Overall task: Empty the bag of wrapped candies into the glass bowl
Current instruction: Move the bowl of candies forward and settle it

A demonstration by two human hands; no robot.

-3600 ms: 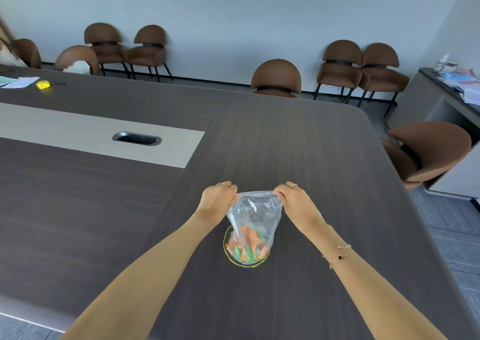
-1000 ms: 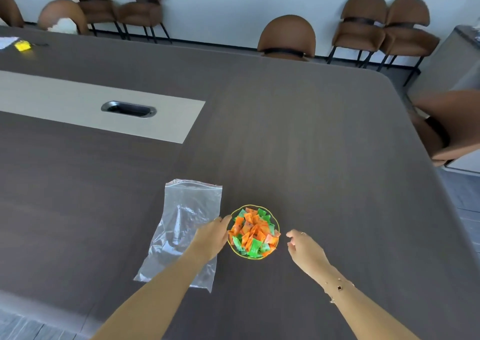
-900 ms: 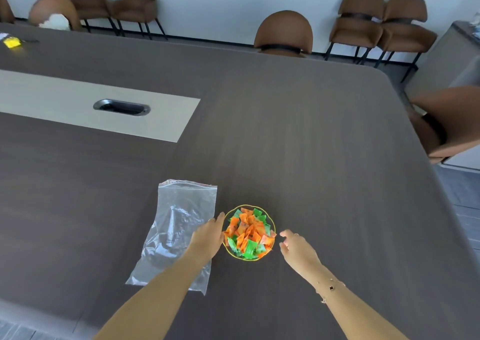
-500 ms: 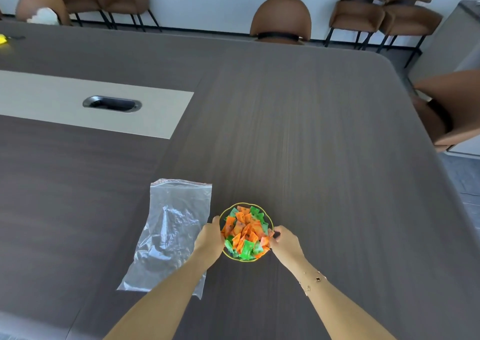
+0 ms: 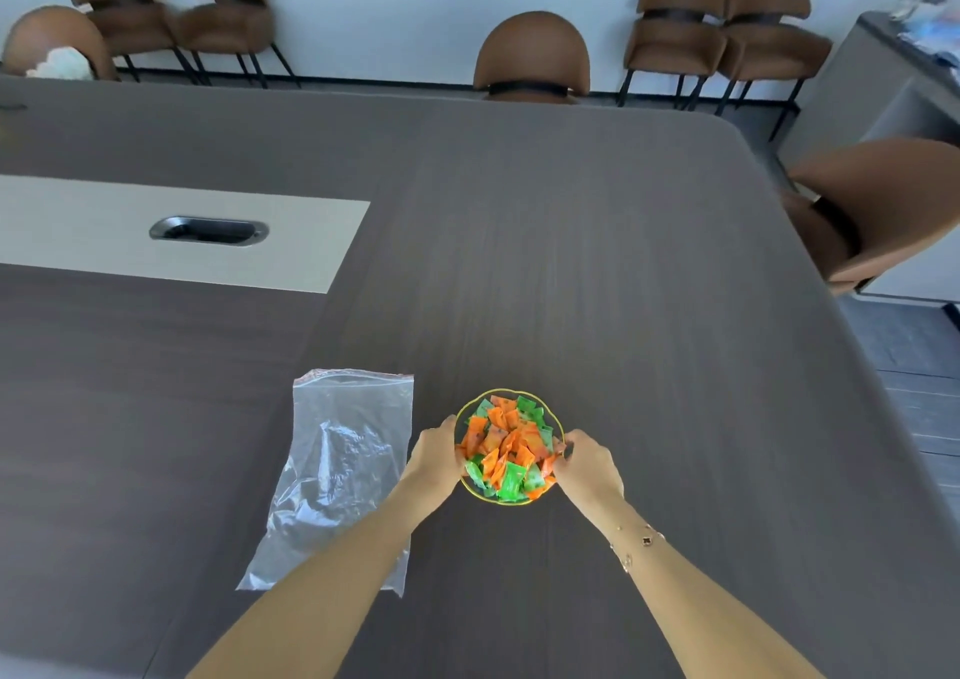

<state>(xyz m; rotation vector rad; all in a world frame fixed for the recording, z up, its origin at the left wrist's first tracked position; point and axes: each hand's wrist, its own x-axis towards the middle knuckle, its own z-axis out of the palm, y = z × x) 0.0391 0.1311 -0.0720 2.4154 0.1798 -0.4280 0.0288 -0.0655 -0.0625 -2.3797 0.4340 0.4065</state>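
Note:
A small glass bowl (image 5: 524,394) with a yellow-tinted rim stands on the dark table, heaped with orange and green wrapped candies (image 5: 506,447). My left hand (image 5: 435,451) cups the bowl's left side and my right hand (image 5: 587,463) cups its right side, fingers curled against the rim. The clear zip bag (image 5: 343,463) lies flat and empty on the table just left of the bowl, its sealed edge pointing away from me; my left forearm crosses its near right corner.
The dark table (image 5: 623,289) has a pale inset strip with a cable slot (image 5: 209,230) at the left. Brown chairs (image 5: 531,55) line the far wall, and one chair (image 5: 883,205) stands by the table's right edge.
Earlier both hands held the bag of candies upright in the bowl. Now the candies fill the bowl, the bag lies flat at the left, and both hands have closed in on the bowl's sides.

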